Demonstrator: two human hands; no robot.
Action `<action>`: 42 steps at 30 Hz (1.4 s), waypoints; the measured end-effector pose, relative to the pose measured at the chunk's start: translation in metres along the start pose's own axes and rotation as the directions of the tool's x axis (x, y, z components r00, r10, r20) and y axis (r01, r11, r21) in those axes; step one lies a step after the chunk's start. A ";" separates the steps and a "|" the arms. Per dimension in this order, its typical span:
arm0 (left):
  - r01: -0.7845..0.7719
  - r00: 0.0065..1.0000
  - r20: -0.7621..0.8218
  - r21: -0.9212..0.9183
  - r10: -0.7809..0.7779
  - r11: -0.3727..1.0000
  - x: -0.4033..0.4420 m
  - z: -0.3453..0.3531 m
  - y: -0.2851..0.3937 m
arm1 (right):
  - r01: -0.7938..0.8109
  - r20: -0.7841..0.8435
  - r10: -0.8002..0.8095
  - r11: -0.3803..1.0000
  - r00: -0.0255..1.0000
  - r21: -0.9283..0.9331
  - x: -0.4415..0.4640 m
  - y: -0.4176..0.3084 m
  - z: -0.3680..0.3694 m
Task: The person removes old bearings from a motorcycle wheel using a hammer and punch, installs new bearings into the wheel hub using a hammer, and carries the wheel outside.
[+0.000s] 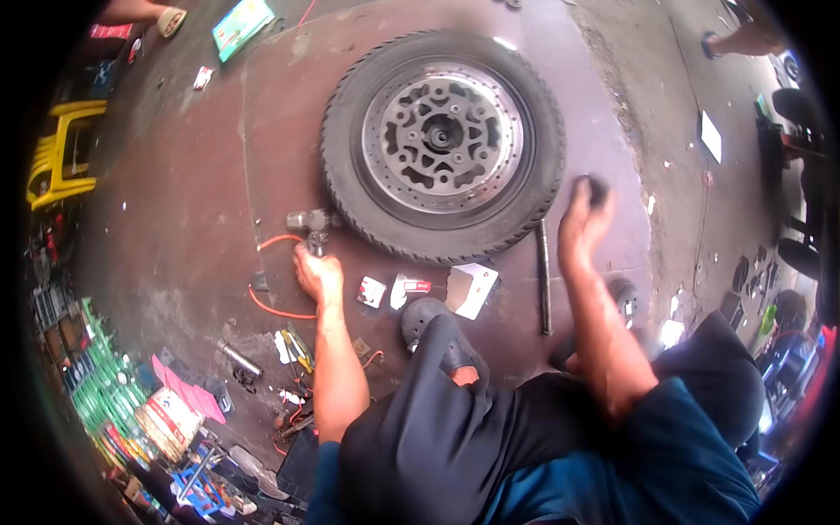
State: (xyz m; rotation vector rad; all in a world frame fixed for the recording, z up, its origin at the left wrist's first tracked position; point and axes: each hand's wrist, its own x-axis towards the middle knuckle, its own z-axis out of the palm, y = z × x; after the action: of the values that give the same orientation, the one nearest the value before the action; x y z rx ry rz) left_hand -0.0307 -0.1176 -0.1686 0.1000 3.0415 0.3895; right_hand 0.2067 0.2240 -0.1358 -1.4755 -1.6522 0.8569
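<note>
A wheel with a black tyre (350,188) and a brake disc (385,140) lies flat on the brown floor (184,192). At its lower left, my left hand (318,273) is wrapped round the handle of an air impact wrench (311,223), whose head is close to the tyre. An orange hose (278,310) curves beside that wrist. To the right of the tyre, my right hand (584,229) holds a small dark round object (597,190), too blurred to name. Between the wheel and my right forearm lies a long metal bar (545,280).
Small boxes (371,291) and a white card (472,290) lie below the wheel. A metal tube (240,360), pliers and scattered tools are at lower left, near a white bucket (168,422). A yellow frame (66,157) stands far left. Other people's feet (172,22) show at the top corners.
</note>
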 end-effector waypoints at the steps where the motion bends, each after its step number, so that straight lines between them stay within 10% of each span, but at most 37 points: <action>1: 0.124 0.992 0.033 -0.072 -0.121 0.990 0.004 0.000 0.000 | -0.057 0.058 0.071 0.974 0.996 -0.218 -0.027 -0.002 -0.021; 3: 0.202 0.976 0.120 -0.160 -0.184 0.966 0.008 -0.011 0.003 | -0.106 0.115 0.175 0.886 0.978 -0.451 -0.060 0.014 -0.045; 10: 0.404 0.890 0.456 -0.761 -0.026 0.508 -0.012 -0.118 0.062 | 0.049 0.079 -0.041 0.994 0.996 -0.102 -0.029 0.001 -0.031; 15: 0.116 0.949 0.178 -0.965 0.259 0.236 -0.002 -0.190 0.162 | 0.013 0.053 -0.022 0.985 0.998 0.171 -0.020 -0.020 -0.014; 20: -0.041 0.724 -0.156 -0.982 0.672 -0.184 0.032 -0.256 0.226 | -0.110 0.023 0.110 0.993 0.994 0.032 -0.035 -0.005 -0.028; 23: -0.136 0.761 -0.282 -0.950 0.584 -0.282 0.033 -0.237 0.257 | 0.255 0.055 -0.251 0.964 0.966 -0.079 -0.039 -0.026 -0.004; 26: -0.396 0.762 -0.428 -0.902 0.485 -0.173 0.022 -0.194 0.277 | 0.385 0.125 -0.368 0.910 0.921 -0.155 -0.038 -0.049 0.022; 34: -0.400 0.742 -0.483 -0.875 0.464 -0.271 0.008 -0.154 0.293 | 0.419 0.223 -0.369 0.872 0.902 -0.254 -0.041 -0.052 0.034; 36: -0.497 0.787 -0.437 -0.868 0.435 0.026 -0.009 -0.113 0.292 | 0.421 0.220 -0.372 0.871 0.902 -0.253 -0.041 -0.055 0.036; 38: -0.715 0.620 -0.561 -0.691 0.549 0.101 0.006 -0.105 0.289 | 0.424 0.221 -0.375 0.869 0.900 -0.255 -0.041 -0.054 0.034; 42: -0.479 0.717 -0.490 -0.863 0.497 -0.159 0.007 -0.133 0.302 | 0.435 0.224 -0.384 0.862 0.896 -0.261 -0.038 -0.053 0.036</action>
State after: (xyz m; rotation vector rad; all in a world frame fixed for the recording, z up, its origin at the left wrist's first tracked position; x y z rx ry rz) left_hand -0.0317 0.1415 0.0359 1.1610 1.7100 2.3550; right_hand 0.1515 0.1798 -0.1112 -1.1919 -2.2030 0.5081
